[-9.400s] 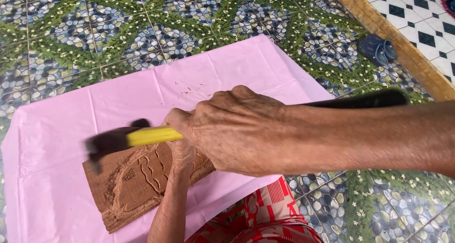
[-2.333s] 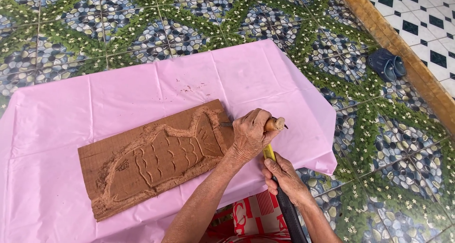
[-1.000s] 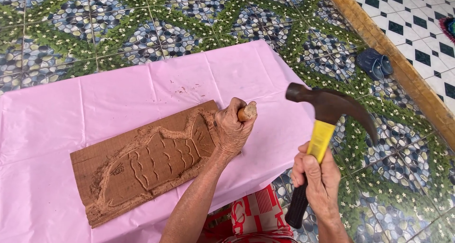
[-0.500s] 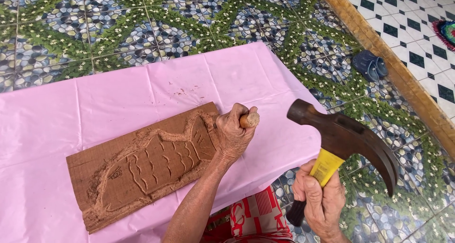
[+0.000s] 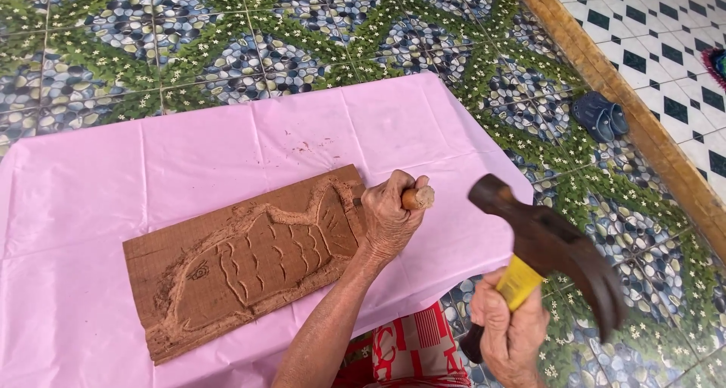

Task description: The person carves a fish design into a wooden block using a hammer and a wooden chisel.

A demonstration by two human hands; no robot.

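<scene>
Left hand (image 5: 389, 218) fisted around a chisel (image 5: 416, 198) at the carved board (image 5: 249, 263); right hand (image 5: 508, 329) grips a raised hammer (image 5: 556, 252).

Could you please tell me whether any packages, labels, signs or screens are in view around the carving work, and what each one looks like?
None in view: no package, label, sign or screen shows.
The yellow band on the claw hammer in the right hand is part of its handle; whether it bears a label cannot be told.
The brown wooden board carved with a fish on the pink sheet carries only carving.
</scene>
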